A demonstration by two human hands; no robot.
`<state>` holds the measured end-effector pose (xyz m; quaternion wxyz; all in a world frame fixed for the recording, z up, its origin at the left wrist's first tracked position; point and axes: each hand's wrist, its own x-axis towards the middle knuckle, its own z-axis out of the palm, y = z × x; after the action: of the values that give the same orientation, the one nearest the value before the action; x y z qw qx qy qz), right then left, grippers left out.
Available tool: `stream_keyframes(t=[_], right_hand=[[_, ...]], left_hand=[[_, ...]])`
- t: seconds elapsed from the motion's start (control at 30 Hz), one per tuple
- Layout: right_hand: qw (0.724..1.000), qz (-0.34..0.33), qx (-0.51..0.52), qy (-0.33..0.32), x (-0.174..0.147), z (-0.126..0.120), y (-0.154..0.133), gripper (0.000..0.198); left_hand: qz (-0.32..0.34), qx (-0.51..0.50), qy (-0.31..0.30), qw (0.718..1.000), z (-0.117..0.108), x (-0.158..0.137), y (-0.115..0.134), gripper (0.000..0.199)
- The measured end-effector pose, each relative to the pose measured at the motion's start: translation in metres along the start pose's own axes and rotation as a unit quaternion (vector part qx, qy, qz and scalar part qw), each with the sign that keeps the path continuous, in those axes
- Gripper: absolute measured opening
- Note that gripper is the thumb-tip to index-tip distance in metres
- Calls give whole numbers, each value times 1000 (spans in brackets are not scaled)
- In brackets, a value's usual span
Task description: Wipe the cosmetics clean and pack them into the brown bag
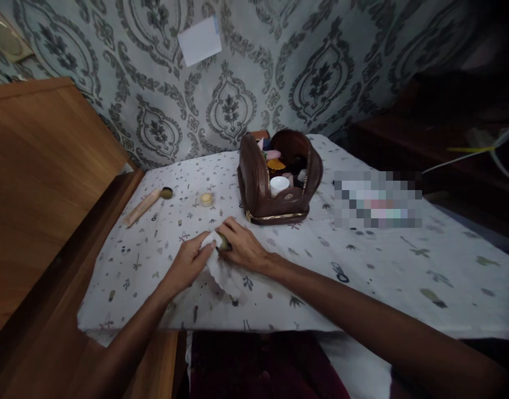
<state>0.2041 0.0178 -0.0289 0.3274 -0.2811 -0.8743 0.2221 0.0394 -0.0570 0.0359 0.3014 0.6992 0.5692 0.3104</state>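
Near the front of the table, my left hand (193, 256) is closed on a crumpled white cloth (216, 271), perhaps a tissue, whose loose end hangs toward the tabletop. Close against it, my right hand (244, 246) grips a small olive-green object (224, 241); fingers and cloth hide much of it, so I cannot tell its kind. The cloth is pressed to the object's left side. Beyond my hands sits a little jar with a yellowish top (207, 199). Farther left lies a beige squeeze tube (142, 208) with a dark olive cap (167, 193).
A brown zippered toiletry bag (254, 188) stands unzipped behind my right hand, holding a white-lidded jar (279, 185), an amber container (275, 165) and other items. A blurred-out item (377, 200) lies right. Wooden furniture (42, 166) borders the patterned tablecloth (321, 277) on the left.
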Motion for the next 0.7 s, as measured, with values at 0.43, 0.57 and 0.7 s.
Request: stream_keyframes(t=[0.43, 0.57, 0.7], right_hand=[[856, 144, 496, -1, 9, 1, 6, 50], [820, 179, 543, -25, 11, -2, 5, 50], [865, 186, 467, -4, 10, -4, 5, 49]], left_hand=[[-142, -75, 161, 974, -3, 11, -22, 58], [-112, -81, 137, 981, 5, 10, -22, 62], [-87, -125, 107, 983, 16, 8, -30, 58]])
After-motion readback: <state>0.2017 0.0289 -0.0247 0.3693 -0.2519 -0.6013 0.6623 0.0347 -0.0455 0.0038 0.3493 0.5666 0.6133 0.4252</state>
